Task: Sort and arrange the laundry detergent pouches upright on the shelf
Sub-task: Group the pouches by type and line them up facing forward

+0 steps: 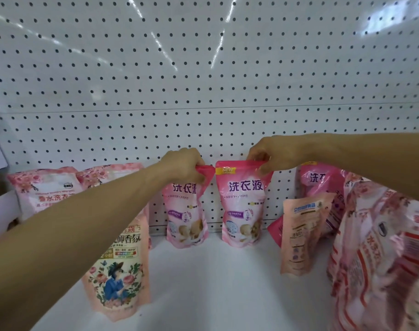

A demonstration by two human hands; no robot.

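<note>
Head view: floral pouch (117, 266) nearest, at 7 o'clock; at centre, two matching pink pouches stand against the pegboard (203, 80), left hand (183, 167) pinching the left pouch (185, 211) top, right hand (265, 155) pinching the right pouch (243, 206) top. Risk: soft pouches slump once released; shelf (215, 283) heap at 4 o'clock, count unclear.

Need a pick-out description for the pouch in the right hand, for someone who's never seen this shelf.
Start at the white pegboard backing the shelf. Two matching pink pouches stand against it at centre; take the right pouch, pinched at its top by the right hand. Only it shows a yellow NEW banner.
</note>
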